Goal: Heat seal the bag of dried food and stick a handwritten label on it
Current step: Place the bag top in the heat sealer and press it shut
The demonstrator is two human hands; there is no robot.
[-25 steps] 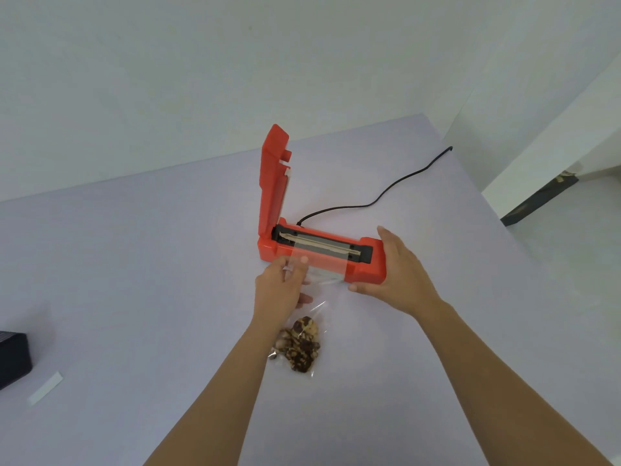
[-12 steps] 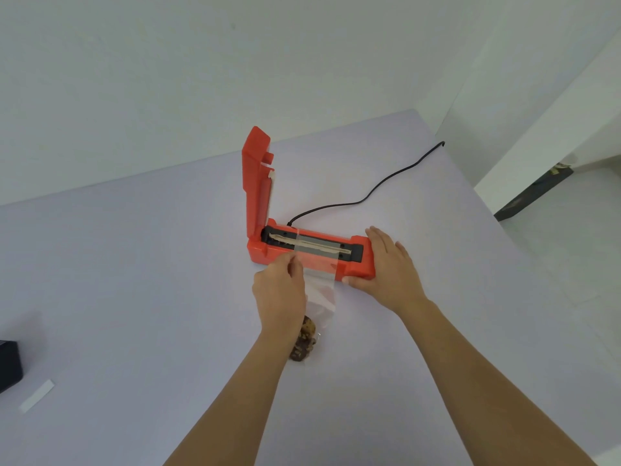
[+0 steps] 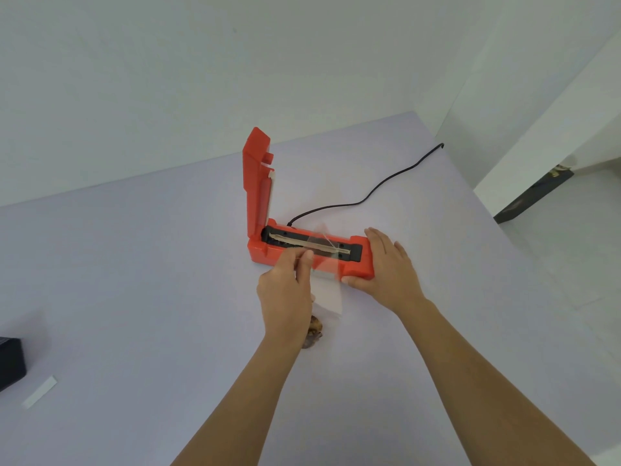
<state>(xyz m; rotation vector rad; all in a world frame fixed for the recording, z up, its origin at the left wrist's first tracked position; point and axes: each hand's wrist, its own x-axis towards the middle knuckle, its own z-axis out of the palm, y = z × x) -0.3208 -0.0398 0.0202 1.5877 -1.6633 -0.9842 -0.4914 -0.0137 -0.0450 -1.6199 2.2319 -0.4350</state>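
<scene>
A red heat sealer [image 3: 258, 252] stands on the pale table [image 3: 134, 280] with its lid raised upright at the left end. A clear bag [image 3: 327, 290] lies with its open end across the sealing strip, and its dried brown food [image 3: 312, 332] rests nearer me, partly hidden by my wrist. My left hand [image 3: 285, 294] pinches the bag's left edge at the sealer's front. My right hand [image 3: 386, 267] is clasped on the sealer's right end, thumb on its front face.
A black power cord [image 3: 369, 193] runs from the sealer's back to the table's far right edge. A white label strip [image 3: 39, 391] and a black box [image 3: 10, 361] lie at the near left. The table's right edge drops to the floor.
My left hand has pushed the bag's open end farther across the sealing strip, past its back edge. The food has slid closer to the sealer. My right hand stays on the sealer's right end.
</scene>
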